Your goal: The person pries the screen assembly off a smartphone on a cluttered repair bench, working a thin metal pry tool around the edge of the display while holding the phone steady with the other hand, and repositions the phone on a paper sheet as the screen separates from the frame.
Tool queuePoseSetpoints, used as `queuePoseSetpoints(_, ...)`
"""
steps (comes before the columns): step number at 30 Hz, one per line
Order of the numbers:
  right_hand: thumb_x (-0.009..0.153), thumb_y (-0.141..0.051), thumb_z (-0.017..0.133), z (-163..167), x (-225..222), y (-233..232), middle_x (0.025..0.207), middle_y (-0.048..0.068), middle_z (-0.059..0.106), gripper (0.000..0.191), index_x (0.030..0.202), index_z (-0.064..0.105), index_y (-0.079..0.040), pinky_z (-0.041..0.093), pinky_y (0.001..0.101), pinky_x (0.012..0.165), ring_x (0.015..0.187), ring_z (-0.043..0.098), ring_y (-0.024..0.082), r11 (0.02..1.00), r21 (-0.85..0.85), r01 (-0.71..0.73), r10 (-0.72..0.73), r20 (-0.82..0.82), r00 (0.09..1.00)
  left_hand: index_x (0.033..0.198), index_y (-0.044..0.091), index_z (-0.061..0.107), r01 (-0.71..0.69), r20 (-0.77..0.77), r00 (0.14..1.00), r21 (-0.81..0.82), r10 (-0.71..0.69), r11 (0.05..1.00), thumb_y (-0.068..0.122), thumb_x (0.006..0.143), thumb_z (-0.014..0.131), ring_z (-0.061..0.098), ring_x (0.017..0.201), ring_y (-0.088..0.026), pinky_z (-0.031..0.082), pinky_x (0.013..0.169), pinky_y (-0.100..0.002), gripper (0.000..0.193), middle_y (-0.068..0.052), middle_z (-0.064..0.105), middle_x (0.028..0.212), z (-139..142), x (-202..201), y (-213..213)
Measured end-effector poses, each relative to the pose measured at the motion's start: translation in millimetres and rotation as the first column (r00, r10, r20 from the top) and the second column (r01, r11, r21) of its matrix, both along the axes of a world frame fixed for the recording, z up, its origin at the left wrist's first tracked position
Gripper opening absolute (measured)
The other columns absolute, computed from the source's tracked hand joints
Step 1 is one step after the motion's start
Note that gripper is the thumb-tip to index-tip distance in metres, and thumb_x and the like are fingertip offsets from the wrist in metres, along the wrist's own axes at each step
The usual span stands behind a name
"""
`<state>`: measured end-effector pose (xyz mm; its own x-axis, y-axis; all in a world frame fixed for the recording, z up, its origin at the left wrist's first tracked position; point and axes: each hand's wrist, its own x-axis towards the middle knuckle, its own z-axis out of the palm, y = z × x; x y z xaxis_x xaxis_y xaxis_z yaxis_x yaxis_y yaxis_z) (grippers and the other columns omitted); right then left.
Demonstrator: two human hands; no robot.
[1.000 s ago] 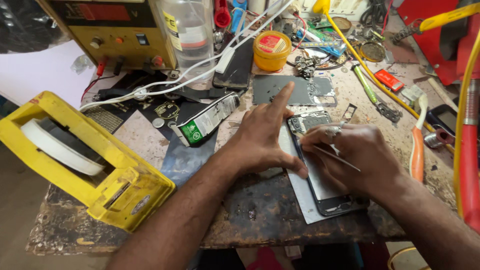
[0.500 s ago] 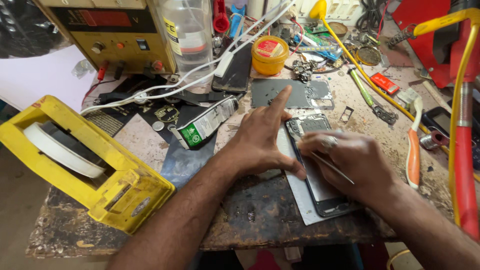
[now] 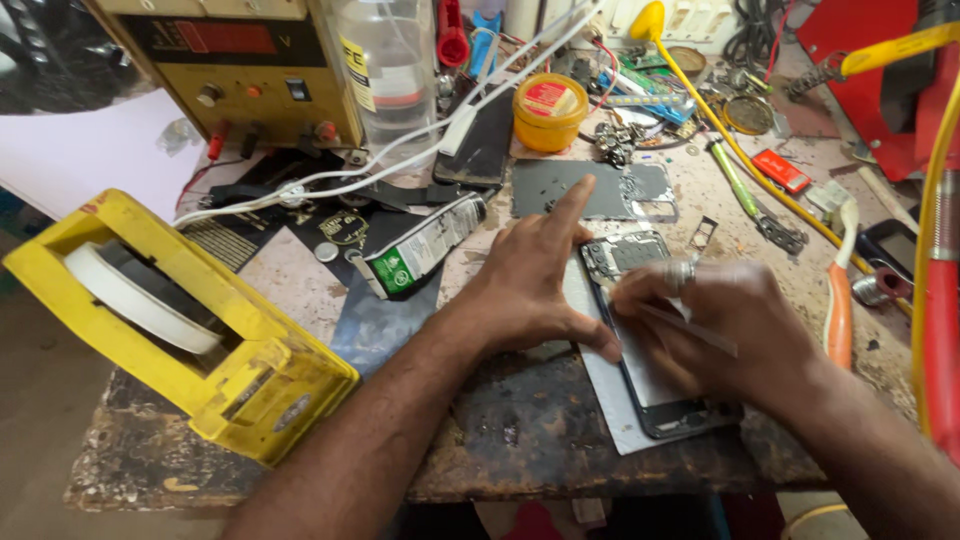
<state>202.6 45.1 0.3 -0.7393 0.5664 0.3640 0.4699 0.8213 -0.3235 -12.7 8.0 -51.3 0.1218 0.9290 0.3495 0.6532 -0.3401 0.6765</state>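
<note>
While the left hand [image 3: 535, 285] lies flat across the opened phone [image 3: 650, 350], fingers spread and not gripping anything, index finger pointing away up the bench, it looks to be there as a clamp: palm and thumb press the phone's near-left edge so the body can't slide

Phone sits face-open on a pale sheet [image 3: 600, 400] at the front-right of the worn workbench [image 3: 500, 430], long axis running away from the person. Bare internals show at its far end, lower end sticks out past the right wrist. Sheet probably serves as a clean backing against the grimy top

Right hand [image 3: 720, 335] is curled closed around a thin metal tool [image 3: 690, 330], pen-style, shaft lying low across the phone. Blurred, so can't tell exactly where the tip lands. The low angle suggests prying or scraping rather than poking. A ring shows on one finger

Placement around it reads as arm's-reach staging:
- dark flat panel [image 3: 590, 190] just beyond the phone, touching nothing I can confirm
- squeezed tube [image 3: 425, 245] lying left of the left hand, near but apart
- yellow round tub [image 3: 548, 110] further back, lid on
- yellow tape dispenser [image 3: 180, 320] at the left edge, well apart, partly overhanging the bench
- bench power supply [image 3: 240, 70] at the back left, white cable [image 3: 400, 160] trailing across toward the back centre
- orange-handled tool [image 3: 838, 300] to the right of the right hand
</note>
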Motion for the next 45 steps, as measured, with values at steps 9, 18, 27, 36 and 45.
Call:
queuePoseSetpoints(9,0.08,-0.016,0.082,-6.3,3.5,8.8,0.087,0.007,0.08,0.017,0.096,0.08,-0.012,0.061,0.0308,0.069,0.079,0.081,0.016,0.998,-0.047,-0.052,0.048,-0.086,0.995,0.163,0.003,0.012,0.006,0.009,1.0,0.003,-0.006,1.0,0.061,0.041,0.098,0.054,0.131,-0.038,0.035,0.116,-0.047,0.16,-0.017,0.067,0.135,-0.8,-0.3,1.6)
queuePoseSetpoints(18,0.086,-0.01,0.079,-10.9,-0.2,-1.6,0.095,0.011,0.079,0.011,0.097,0.076,-0.007,0.061,0.0321,0.077,0.086,0.079,0.02,0.993,0.065,-0.094,0.107,-0.229,0.968,0.161,0.004,0.018,-0.003,-0.02,1.0,-0.023,0.003,1.0,0.061,0.041,0.098,0.055,0.13,-0.036,0.037,0.114,-0.046,0.155,-0.016,0.064,0.136,-0.3,-1.7,3.0)
queuePoseSetpoints(27,0.084,-0.009,0.077,-7.4,-2.9,-11.0,0.093,0.012,0.078,0.01,0.093,0.076,-0.005,0.061,0.0331,0.075,0.084,0.078,0.022,0.995,0.077,-0.056,0.068,-0.172,0.983,0.16,0.005,0.021,-0.005,-0.025,1.0,-0.03,0.004,1.0,0.06,0.041,0.098,0.054,0.13,-0.035,0.035,0.114,-0.048,0.152,-0.016,0.064,0.136,2.5,0.6,2.2)
queuePoseSetpoints(36,0.087,-0.009,0.075,-5.7,-4.7,-11.5,0.097,0.01,0.079,0.012,0.098,0.076,-0.006,0.06,0.0322,0.077,0.086,0.079,0.02,0.999,0.044,-0.006,0.015,-0.201,0.979,0.144,0.007,0.045,0.01,0.038,0.999,-0.02,-0.009,1.0,0.054,0.043,0.097,0.061,0.122,-0.034,0.046,0.105,-0.046,0.123,-0.016,0.067,0.127,8.0,-0.7,2.0)
queuePoseSetpoints(45,0.086,-0.011,0.078,-15.1,-4.1,-9.0,0.096,0.012,0.079,0.011,0.096,0.076,-0.007,0.06,0.0322,0.074,0.084,0.078,0.021,0.995,0.103,-0.012,0.029,-0.169,0.985,0.102,0.011,0.07,0.06,-0.005,0.998,0.012,-0.06,0.998,0.048,0.055,0.094,0.071,0.106,-0.026,0.053,0.095,-0.039,0.064,-0.007,0.075,0.106,11.8,-6.5,-0.6)
